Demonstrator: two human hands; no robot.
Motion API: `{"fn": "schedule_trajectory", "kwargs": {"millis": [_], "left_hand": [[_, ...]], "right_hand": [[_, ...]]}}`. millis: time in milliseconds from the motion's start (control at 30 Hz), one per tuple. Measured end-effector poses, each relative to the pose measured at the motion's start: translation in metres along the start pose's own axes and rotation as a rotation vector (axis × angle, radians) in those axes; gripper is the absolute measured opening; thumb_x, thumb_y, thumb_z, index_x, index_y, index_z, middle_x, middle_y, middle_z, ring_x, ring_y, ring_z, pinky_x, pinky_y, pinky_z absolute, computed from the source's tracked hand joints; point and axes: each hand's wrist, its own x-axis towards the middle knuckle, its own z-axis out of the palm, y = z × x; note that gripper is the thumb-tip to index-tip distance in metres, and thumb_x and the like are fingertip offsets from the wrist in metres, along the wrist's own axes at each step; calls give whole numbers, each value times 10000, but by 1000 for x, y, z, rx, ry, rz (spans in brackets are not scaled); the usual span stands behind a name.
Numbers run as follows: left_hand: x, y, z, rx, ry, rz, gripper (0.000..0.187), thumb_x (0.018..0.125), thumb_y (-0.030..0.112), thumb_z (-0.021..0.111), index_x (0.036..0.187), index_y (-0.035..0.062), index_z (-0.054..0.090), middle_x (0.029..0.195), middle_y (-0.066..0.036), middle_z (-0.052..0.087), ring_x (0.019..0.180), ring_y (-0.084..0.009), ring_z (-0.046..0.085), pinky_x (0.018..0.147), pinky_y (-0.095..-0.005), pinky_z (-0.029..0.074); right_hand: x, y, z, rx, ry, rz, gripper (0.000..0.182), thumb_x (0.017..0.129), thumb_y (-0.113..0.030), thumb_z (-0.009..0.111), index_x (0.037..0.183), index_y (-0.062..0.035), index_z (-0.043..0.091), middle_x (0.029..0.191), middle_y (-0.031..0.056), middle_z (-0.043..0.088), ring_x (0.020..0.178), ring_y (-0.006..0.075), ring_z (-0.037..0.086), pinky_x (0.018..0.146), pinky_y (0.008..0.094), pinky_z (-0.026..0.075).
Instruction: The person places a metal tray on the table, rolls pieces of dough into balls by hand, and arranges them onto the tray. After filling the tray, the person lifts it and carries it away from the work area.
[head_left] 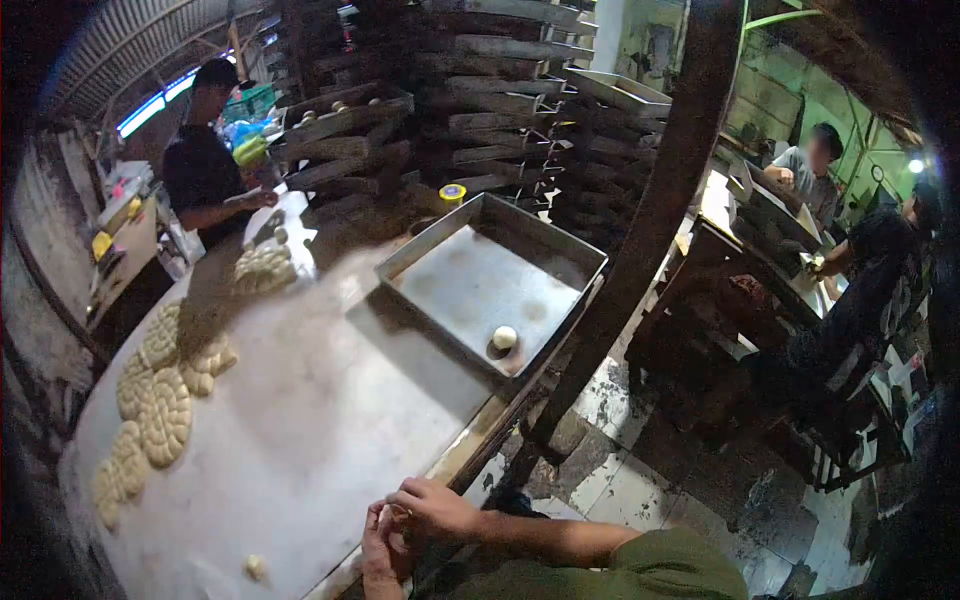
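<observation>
My right hand [436,508] and my left hand [383,552] meet at the near edge of the white table [300,430]. Both have curled fingers pressed together, the right partly over the left. Anything between them is hidden from view. A small piece of dough [255,568] lies on the table to the left of my hands. Farther off, a metal tray [440,290] rests at the table's right edge with one round dough ball [504,337] in its near corner. Coiled, segmented dough [165,415] lies along the table's left side.
A person [205,160] stands at the far left end, near more dough pieces [264,268]. Stacked trays [500,90] rise behind the table. A dark post [640,220] stands right of the tray. Two people [870,260] work at another table on the right.
</observation>
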Motion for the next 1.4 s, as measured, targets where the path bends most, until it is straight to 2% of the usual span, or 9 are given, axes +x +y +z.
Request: {"fn": "schedule_trajectory", "kwargs": {"millis": [133, 233, 333, 467, 600, 700, 1000, 1067, 1400], "left_hand": [[-24, 30, -43, -42, -11, -41, 224, 924, 174, 522, 1116, 69, 474, 946, -77, 597, 862, -190, 595, 714, -293, 511], [-25, 31, -66, 143, 73, 34, 264, 920, 233, 510, 1150, 112, 460, 927, -74, 612, 808, -143, 598, 635, -232, 498], [-22, 35, -71, -8, 59, 105, 338, 864, 175, 606, 1145, 110, 430, 949, -82, 595, 843, -168, 599, 677, -265, 511], [-18, 40, -53, -19, 31, -38, 417, 812, 89, 665, 1142, 99, 409, 1004, -92, 559, 891, -194, 583, 736, -340, 531], [-6, 49, -37, -84, -80, -71, 349, 835, 95, 638, 1158, 44, 517, 1011, -69, 574, 909, -184, 579, 792, -310, 510], [15, 52, -24, 135, -88, 63, 356, 893, 98, 566, 1206, -43, 475, 1053, -85, 574, 940, -169, 573, 825, -282, 492], [100, 33, 91, -33, -174, 109, 418, 878, 156, 603, 1227, -23, 457, 1131, -98, 543, 1008, -184, 557, 883, -314, 478], [115, 27, 112, 284, -137, 194, 422, 881, 173, 603, 1236, -4, 458, 1111, -88, 554, 1013, -166, 553, 905, -307, 467], [174, 30, 179, 334, -247, 66, 454, 829, 109, 670, 1231, 24, 474, 1020, -23, 552, 905, -95, 544, 798, -224, 462]], "right_hand": [[16, -32, 25, 209, -255, 120, 328, 809, -97, 502, 1134, -73, 470, 1003, 140, 475, 945, 327, 496, 795, 418, 423], [18, -43, 64, 256, -139, 173, 352, 779, -89, 609, 1108, -40, 493, 1023, 172, 489, 947, 326, 521, 797, 371, 453], [23, -57, 75, 52, 129, -122, 363, 769, -61, 594, 1115, -41, 487, 994, 178, 500, 930, 323, 538, 774, 358, 469], [24, -35, 51, -66, -217, 107, 365, 766, -35, 581, 1115, -41, 476, 990, 163, 515, 893, 327, 539, 728, 357, 464], [44, -40, 29, 905, -252, 679, 384, 805, -56, 557, 1182, -54, 485, 960, 124, 495, 779, 213, 526, 663, 301, 438], [47, -31, 5, 342, -150, 203, 341, 854, -57, 577, 1188, -78, 511, 989, 140, 510, 830, 274, 563, 701, 346, 470], [56, 64, -108, 342, 37, 231, 265, 739, 92, 655, 975, -21, 617, 879, 81, 554, 817, 144, 601, 631, 254, 502], [63, 79, -132, 573, 102, 238, 260, 741, 78, 664, 978, -15, 612, 881, 81, 551, 833, 148, 606, 647, 260, 503], [77, 148, -207, 404, -6, 3, 225, 726, 31, 712, 913, -33, 606, 856, 91, 559, 815, 199, 598, 686, 279, 476]]}}
